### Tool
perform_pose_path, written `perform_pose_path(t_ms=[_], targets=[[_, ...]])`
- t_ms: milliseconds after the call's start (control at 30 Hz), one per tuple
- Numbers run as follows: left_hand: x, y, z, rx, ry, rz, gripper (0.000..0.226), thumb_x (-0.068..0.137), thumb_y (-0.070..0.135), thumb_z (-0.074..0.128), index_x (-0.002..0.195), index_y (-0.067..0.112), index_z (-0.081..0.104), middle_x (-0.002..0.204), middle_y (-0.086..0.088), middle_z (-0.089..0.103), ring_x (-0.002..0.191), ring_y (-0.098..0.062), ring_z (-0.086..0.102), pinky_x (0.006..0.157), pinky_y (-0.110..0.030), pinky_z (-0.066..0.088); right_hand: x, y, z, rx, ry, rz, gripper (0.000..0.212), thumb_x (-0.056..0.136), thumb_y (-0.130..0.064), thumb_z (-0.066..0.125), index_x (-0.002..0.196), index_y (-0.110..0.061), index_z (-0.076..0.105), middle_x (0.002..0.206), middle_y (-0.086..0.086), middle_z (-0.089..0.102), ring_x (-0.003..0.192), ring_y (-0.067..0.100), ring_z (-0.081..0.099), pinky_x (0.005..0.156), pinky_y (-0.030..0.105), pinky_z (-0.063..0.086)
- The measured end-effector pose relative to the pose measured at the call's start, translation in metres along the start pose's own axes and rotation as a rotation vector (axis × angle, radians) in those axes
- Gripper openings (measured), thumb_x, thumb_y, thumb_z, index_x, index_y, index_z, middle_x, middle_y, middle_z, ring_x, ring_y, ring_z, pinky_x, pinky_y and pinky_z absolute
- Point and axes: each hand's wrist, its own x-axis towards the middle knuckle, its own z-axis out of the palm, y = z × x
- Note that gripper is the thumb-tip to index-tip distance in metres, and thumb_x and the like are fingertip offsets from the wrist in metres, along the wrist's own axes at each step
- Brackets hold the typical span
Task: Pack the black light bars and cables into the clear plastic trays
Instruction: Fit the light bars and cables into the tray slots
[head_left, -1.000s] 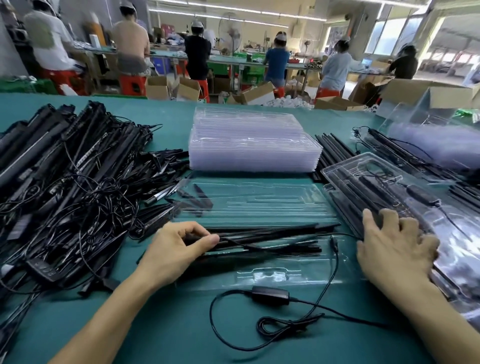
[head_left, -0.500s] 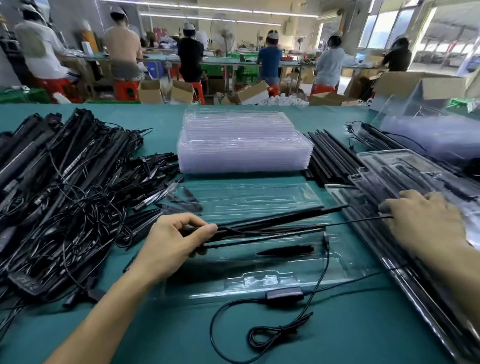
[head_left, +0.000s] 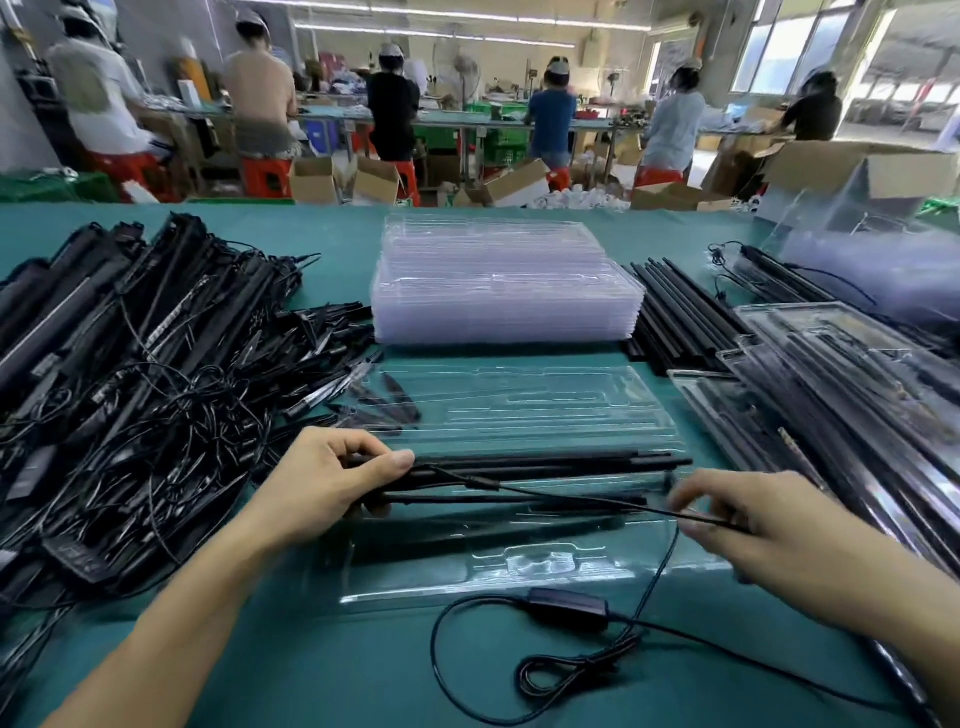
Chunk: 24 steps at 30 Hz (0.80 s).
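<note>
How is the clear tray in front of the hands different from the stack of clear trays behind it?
The front tray is a single one, lying open with black light bars over it; the stack of trays is many nested layers with nothing on top. The stack looks milky, the single tray see-through. Both are clear plastic.

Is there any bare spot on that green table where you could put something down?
Yes: the green strip at the near edge between the two forearms, left of the coiled cable, and the far band behind the stack of empty trays. The tangled pile of light bars fills the left; filled trays crowd the right.
</note>
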Motion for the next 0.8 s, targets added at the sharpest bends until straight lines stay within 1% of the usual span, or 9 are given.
perform_pose_path(t_ms=[133,200,267,333,467,567,667,700,800], targets=[[0.002,0.001,0.000,-0.010,0.026,-0.015,0.033,0.067,0.051,0.074,0.071,0.018,0.075,0.059,-0.010,0.069,0.039,-0.008,0.054,0.038,-0.015,0.037,0.016,0.002,0.029,-0.200,-0.014,-0.009,0.033,0.096,-0.032,0.054,0.123,-0.051,0.050,0.118,-0.028,0.045,0.105,0.000,0.053,0.090,0.030,0.047],[0.003,-0.001,0.000,0.032,0.013,-0.027,0.033,0.067,0.053,0.074,0.070,0.020,0.074,0.056,-0.005,0.067,0.037,-0.007,0.054,0.037,-0.014,0.036,0.017,0.003,0.036,-0.168,-0.043,-0.018,0.042,0.097,-0.029,0.049,0.132,-0.052,0.043,0.128,-0.034,0.038,0.109,-0.001,0.051,0.092,0.028,0.046],[0.005,-0.003,-0.001,0.076,0.010,-0.040,0.035,0.067,0.056,0.073,0.071,0.021,0.074,0.053,-0.003,0.065,0.037,-0.010,0.052,0.037,-0.014,0.034,0.016,0.007,0.037,-0.160,-0.018,-0.035,0.039,0.097,-0.034,0.050,0.133,-0.050,0.045,0.130,-0.035,0.041,0.115,-0.003,0.049,0.096,0.026,0.044],[0.007,-0.007,-0.001,0.090,0.025,-0.040,0.036,0.066,0.058,0.073,0.070,0.022,0.073,0.047,0.003,0.058,0.037,-0.011,0.050,0.038,-0.013,0.033,0.012,0.010,0.037,-0.152,0.052,-0.032,0.033,0.095,-0.040,0.055,0.127,-0.044,0.053,0.123,-0.028,0.051,0.114,0.001,0.053,0.095,0.028,0.045],[0.008,-0.009,-0.002,0.087,0.026,-0.031,0.038,0.066,0.059,0.073,0.069,0.021,0.073,0.045,0.005,0.050,0.037,-0.011,0.050,0.038,-0.015,0.033,0.003,0.009,0.039,-0.059,0.175,-0.019,0.012,0.083,-0.027,0.075,0.093,-0.029,0.069,0.085,-0.017,0.062,0.081,0.008,0.060,0.074,0.030,0.049],[0.008,-0.011,-0.001,0.064,0.013,-0.013,0.039,0.066,0.057,0.074,0.069,0.019,0.073,0.047,0.004,0.048,0.038,-0.011,0.044,0.038,-0.016,0.036,-0.003,0.005,0.035,0.064,0.303,0.053,0.031,0.065,0.004,0.081,0.077,-0.023,0.070,0.070,-0.010,0.065,0.068,0.006,0.060,0.067,0.027,0.048],[0.008,-0.010,0.001,0.059,-0.004,-0.005,0.039,0.068,0.057,0.075,0.070,0.018,0.074,0.049,0.002,0.049,0.039,-0.012,0.045,0.039,-0.016,0.035,-0.018,-0.001,0.023,0.163,0.384,0.079,0.036,0.060,0.005,0.076,0.070,-0.029,0.067,0.069,-0.010,0.066,0.064,0.007,0.062,0.061,0.017,0.045],[0.008,-0.010,0.001,0.063,-0.004,-0.004,0.039,0.068,0.056,0.075,0.070,0.018,0.074,0.049,0.002,0.049,0.038,-0.012,0.045,0.039,-0.016,0.035,-0.024,-0.004,0.019,0.198,0.332,0.065,0.033,0.061,0.002,0.075,0.070,-0.029,0.069,0.067,-0.008,0.067,0.059,0.005,0.060,0.057,0.017,0.045],[0.012,-0.012,0.002,0.073,0.008,-0.013,0.038,0.067,0.058,0.074,0.069,0.020,0.074,0.047,0.005,0.047,0.038,-0.012,0.046,0.040,-0.018,0.038,-0.036,-0.019,0.013,0.335,-0.030,0.031,0.035,0.067,0.002,0.069,0.074,-0.033,0.072,0.067,0.001,0.069,0.053,0.008,0.057,0.054,0.024,0.047]])
